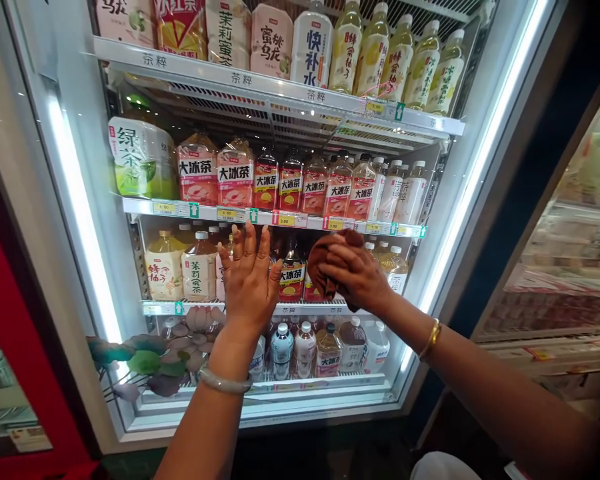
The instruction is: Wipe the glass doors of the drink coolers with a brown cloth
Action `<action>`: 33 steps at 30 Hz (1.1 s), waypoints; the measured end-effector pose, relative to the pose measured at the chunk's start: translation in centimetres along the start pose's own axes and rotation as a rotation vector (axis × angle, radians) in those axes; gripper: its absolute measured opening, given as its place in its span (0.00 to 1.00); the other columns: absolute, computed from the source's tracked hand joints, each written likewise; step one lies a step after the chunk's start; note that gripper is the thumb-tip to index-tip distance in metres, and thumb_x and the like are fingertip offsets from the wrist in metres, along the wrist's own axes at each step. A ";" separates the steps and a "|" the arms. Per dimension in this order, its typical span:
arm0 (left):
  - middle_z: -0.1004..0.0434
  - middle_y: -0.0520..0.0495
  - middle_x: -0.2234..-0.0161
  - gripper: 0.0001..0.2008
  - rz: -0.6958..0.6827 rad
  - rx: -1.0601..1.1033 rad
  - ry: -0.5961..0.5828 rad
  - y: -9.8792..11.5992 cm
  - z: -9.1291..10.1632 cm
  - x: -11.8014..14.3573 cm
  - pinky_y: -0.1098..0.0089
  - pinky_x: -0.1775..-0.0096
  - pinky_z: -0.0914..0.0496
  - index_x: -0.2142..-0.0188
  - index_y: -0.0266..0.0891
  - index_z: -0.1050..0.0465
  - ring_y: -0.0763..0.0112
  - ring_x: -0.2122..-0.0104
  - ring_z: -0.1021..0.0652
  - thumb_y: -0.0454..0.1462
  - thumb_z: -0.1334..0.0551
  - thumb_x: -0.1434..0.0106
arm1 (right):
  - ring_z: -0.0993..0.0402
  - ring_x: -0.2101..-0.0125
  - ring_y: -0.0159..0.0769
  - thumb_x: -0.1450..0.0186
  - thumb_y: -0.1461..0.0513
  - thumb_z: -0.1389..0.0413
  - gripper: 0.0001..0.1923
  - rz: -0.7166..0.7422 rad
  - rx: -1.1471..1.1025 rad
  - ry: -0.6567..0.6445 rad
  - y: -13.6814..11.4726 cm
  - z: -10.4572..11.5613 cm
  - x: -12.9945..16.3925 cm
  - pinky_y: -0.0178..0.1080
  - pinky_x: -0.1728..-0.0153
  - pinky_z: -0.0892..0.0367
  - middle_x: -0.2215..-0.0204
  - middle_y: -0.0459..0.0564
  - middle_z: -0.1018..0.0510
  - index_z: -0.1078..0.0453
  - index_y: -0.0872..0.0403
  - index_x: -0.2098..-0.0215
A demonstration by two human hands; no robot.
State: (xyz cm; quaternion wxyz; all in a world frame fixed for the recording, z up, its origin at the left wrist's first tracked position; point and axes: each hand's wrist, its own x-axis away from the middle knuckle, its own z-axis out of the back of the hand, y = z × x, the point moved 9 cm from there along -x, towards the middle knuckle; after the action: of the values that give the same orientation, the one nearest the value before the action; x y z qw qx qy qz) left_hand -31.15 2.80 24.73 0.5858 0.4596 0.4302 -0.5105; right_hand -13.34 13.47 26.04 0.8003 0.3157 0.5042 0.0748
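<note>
The right hand (356,272) bunches a soft, light brown cloth (325,261) against the fridge's clear glass door (420,220), fingers closed round it, while the left hand (250,283) presses flat, fingers spread.

We read 大冰茶 on the red-labelled bottles (290,183), 绿茶 on the big green bottle (140,163), 快补水 on a white bottle (312,47), 茶粹 along the shelf rail (241,79), and 3.00 on a yellow price tag (286,220).
</note>
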 end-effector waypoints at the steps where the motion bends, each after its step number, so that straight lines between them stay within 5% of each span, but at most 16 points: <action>1: 0.60 0.44 0.23 0.32 0.002 -0.005 -0.001 -0.1 0.0 0.0 0.49 0.26 0.69 0.24 0.44 0.56 0.62 0.23 0.62 0.47 0.51 0.23 | 0.33 0.36 0.49 0.31 0.59 0.39 0.17 -0.082 0.006 0.031 1.1 0.2 -0.9 0.57 0.34 0.30 0.38 0.50 0.30 0.27 0.42 0.44; 4: 0.60 0.43 0.23 0.33 0.014 -0.020 -0.018 -0.2 -0.2 -0.1 0.49 0.26 0.69 0.24 0.43 0.56 0.62 0.23 0.63 0.46 0.49 0.23 | 0.41 0.31 0.53 0.34 0.61 0.38 0.20 -0.301 0.015 0.156 2.9 0.1 -4.3 0.60 0.32 0.35 0.35 0.53 0.36 0.27 0.45 0.44; 6: 0.60 0.43 0.23 0.33 0.017 -0.018 -0.029 -0.1 -0.4 -0.1 0.48 0.26 0.69 0.24 0.43 0.55 0.61 0.23 0.63 0.45 0.49 0.23 | 0.45 0.29 0.53 0.34 0.62 0.39 0.20 -0.314 0.012 0.188 1.6 -1.0 -5.8 0.59 0.30 0.38 0.34 0.52 0.37 0.26 0.45 0.44; 9: 0.60 0.42 0.23 0.32 0.015 -0.018 -0.034 -0.1 -0.3 -0.1 0.46 0.26 0.68 0.24 0.43 0.54 0.60 0.23 0.62 0.44 0.49 0.23 | 0.44 0.29 0.51 0.31 0.62 0.41 0.19 -0.142 0.012 0.133 -2.7 -2.7 -5.0 0.61 0.31 0.38 0.36 0.50 0.32 0.27 0.42 0.43; 13: 0.59 0.40 0.23 0.32 0.003 -0.048 -0.027 -0.4 0.5 0.0 0.46 0.26 0.69 0.24 0.41 0.54 0.60 0.23 0.62 0.42 0.49 0.23 | 0.30 0.39 0.45 0.29 0.62 0.44 0.14 0.116 -0.007 0.023 -6.2 -2.6 0.4 0.57 0.30 0.37 0.44 0.45 0.22 0.24 0.41 0.47; 16: 0.59 0.41 0.23 0.32 -0.003 -0.058 -0.030 -1.0 1.1 0.2 0.46 0.26 0.68 0.24 0.42 0.54 0.59 0.23 0.61 0.41 0.48 0.24 | 0.26 0.43 0.42 0.29 0.61 0.43 0.12 0.129 -0.025 0.017 -4.4 -1.3 1.4 0.54 0.30 0.36 0.47 0.44 0.21 0.23 0.41 0.49; 20: 0.59 0.43 0.23 0.32 0.004 -0.067 -0.048 -1.9 1.6 0.3 0.46 0.26 0.66 0.24 0.43 0.54 0.59 0.23 0.60 0.41 0.48 0.24 | 0.37 0.33 0.51 0.32 0.61 0.39 0.18 -0.160 -0.012 0.150 0.1 -1.1 -3.8 0.60 0.33 0.36 0.37 0.51 0.31 0.25 0.43 0.44; 23: 0.60 0.44 0.23 0.33 -0.011 -0.075 -0.048 -2.3 2.1 0.1 0.46 0.26 0.64 0.24 0.45 0.56 0.59 0.23 0.61 0.41 0.48 0.24 | 0.45 0.29 0.53 0.33 0.62 0.40 0.19 -0.306 -0.016 0.226 -0.4 -2.8 -6.8 0.63 0.31 0.42 0.33 0.50 0.36 0.26 0.42 0.44; 28: 0.61 0.46 0.23 0.34 -0.067 -0.096 -0.013 -2.9 4.4 -0.9 0.48 0.25 0.66 0.24 0.47 0.59 0.61 0.24 0.60 0.39 0.46 0.24 | 0.43 0.30 0.45 0.29 0.61 0.43 0.14 0.150 0.000 0.051 -8.4 -5.3 -4.8 0.60 0.28 0.47 0.40 0.43 0.26 0.25 0.40 0.47; 30: 0.60 0.47 0.23 0.35 -0.086 -0.104 0.007 -3.2 5.3 -1.4 0.48 0.25 0.67 0.24 0.48 0.59 0.61 0.24 0.59 0.39 0.45 0.25 | 0.39 0.32 0.42 0.28 0.62 0.43 0.13 0.218 -0.001 0.023 -8.6 -4.7 -3.4 0.57 0.27 0.46 0.44 0.42 0.23 0.23 0.40 0.49; 33: 0.61 0.46 0.23 0.36 -0.083 -0.105 0.025 -3.9 5.8 -1.5 0.46 0.25 0.67 0.24 0.48 0.59 0.60 0.24 0.60 0.38 0.45 0.25 | 0.38 0.32 0.44 0.30 0.63 0.41 0.14 0.027 0.028 0.099 -4.8 -3.0 -5.3 0.57 0.31 0.40 0.41 0.47 0.26 0.23 0.41 0.49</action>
State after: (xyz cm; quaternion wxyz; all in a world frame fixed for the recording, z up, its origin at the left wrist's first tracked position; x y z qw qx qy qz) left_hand -34.99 -2.76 27.00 0.5820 0.4164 0.4824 -0.5052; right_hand -19.44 8.69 26.43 0.7688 0.3298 0.5398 0.0942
